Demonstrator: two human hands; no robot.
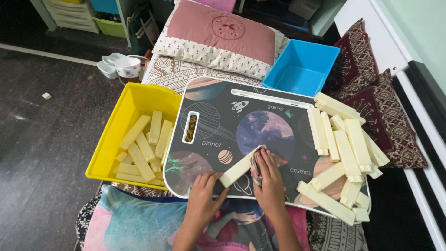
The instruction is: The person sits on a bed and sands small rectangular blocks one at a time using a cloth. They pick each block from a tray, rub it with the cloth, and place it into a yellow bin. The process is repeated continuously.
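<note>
Nearest, the left hand (pixel 203 189) pins the near end of a cream rectangular wooden block (pixel 239 167) against the dark space-printed lap table (pixel 278 100), fingers curled on it. The right hand (pixel 268 179) presses a small crumpled patterned cloth (pixel 256 168) to the block's side, fingers closed on the cloth. Wiping along its length while that end stays steady probably works best. Right lies a heap of cream blocks (pixel 346 153); left, a yellow plastic bin (pixel 121 116) holds more; farther, a blue plastic box (pixel 302 69).
</note>
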